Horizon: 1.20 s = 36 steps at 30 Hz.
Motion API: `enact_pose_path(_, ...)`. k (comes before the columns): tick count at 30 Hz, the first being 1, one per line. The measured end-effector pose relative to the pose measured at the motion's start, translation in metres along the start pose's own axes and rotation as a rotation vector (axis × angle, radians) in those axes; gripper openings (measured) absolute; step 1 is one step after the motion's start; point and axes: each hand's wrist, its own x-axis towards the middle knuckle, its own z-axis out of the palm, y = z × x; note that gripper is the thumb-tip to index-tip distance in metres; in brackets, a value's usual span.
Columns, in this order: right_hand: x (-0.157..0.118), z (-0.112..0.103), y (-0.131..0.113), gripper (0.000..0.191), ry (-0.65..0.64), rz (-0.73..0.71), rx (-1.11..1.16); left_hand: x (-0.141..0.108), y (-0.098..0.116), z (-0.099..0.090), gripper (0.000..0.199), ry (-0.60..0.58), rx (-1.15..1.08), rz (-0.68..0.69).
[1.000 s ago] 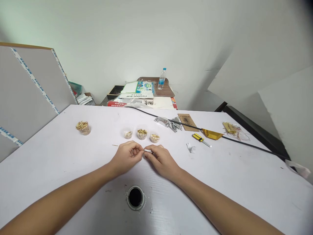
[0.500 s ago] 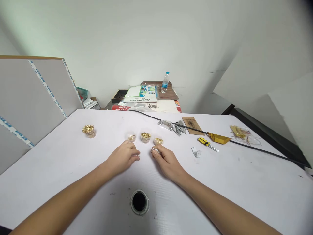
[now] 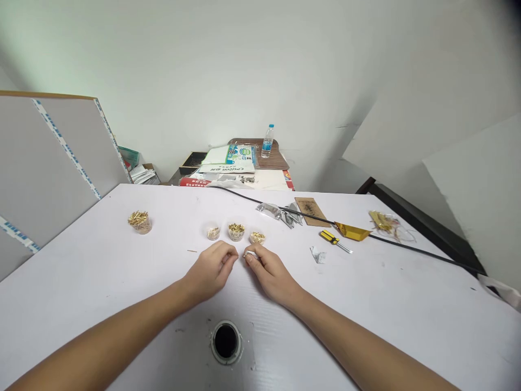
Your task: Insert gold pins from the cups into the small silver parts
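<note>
Near the middle of the white table, my left hand (image 3: 212,269) is closed in a pinch; what it holds, if anything, is too small to name. Just right of it, fingertips close by, my right hand (image 3: 271,270) pinches a small whitish piece (image 3: 249,254). Beyond the hands stand three small clear cups with golden pieces: a left cup (image 3: 213,233), a middle cup (image 3: 236,232) and a right cup (image 3: 257,238). A fuller cup of golden pins (image 3: 140,222) stands farther left. One thin pin (image 3: 192,251) lies on the table left of my left hand.
A yellow-black screwdriver (image 3: 335,241), crumpled wrapper (image 3: 318,255), gold foil strip (image 3: 352,232), brown card (image 3: 311,211) and silver packets (image 3: 285,213) lie right. A black cable (image 3: 423,251) crosses behind. A round hole (image 3: 226,342) is near the front; a bottle (image 3: 267,142) stands beyond the table.
The view has shifted slightly. My left hand's fingers have closed together and moved nearer my right hand. A thin pin now shows on the table to the left.
</note>
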Motion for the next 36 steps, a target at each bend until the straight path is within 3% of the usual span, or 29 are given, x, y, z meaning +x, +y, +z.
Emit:
enact_pose_path(3,0.000,-0.001,0.002,0.029,-0.013,0.009,-0.005,0.000,0.004,0.001,0.011,0.180,-0.204,-0.092)
enact_pose_path(5,0.000,-0.001,0.002,0.029,-0.016,0.009,-0.009,0.001,0.005,0.002,0.018,0.213,-0.336,-0.154)
enact_pose_path(8,0.000,-0.002,0.001,0.030,-0.003,0.008,0.004,0.000,0.004,0.004,0.027,0.181,-0.366,-0.167)
enact_pose_path(11,0.001,-0.002,-0.003,0.030,0.021,0.037,0.071,-0.002,0.002,0.006,0.022,0.114,-0.394,-0.172)
enact_pose_path(16,0.002,0.000,-0.004,0.030,0.041,0.072,0.138,-0.004,0.000,0.012,0.022,0.078,-0.655,-0.343)
enact_pose_path(22,0.002,-0.001,0.000,0.029,-0.052,-0.028,0.172,-0.002,0.001,0.010,0.022,0.095,-0.470,-0.264)
enact_pose_path(27,0.001,0.000,0.000,0.029,-0.051,0.007,0.156,-0.002,0.003,0.008,0.016,0.140,-0.386,-0.207)
enact_pose_path(32,0.000,0.002,0.004,0.030,-0.023,0.028,0.133,-0.004,0.002,0.011,0.015,0.182,-0.463,-0.304)
enact_pose_path(36,-0.001,0.003,0.004,0.029,-0.011,0.038,0.116,-0.005,0.000,0.013,0.023,0.111,-0.570,-0.411)
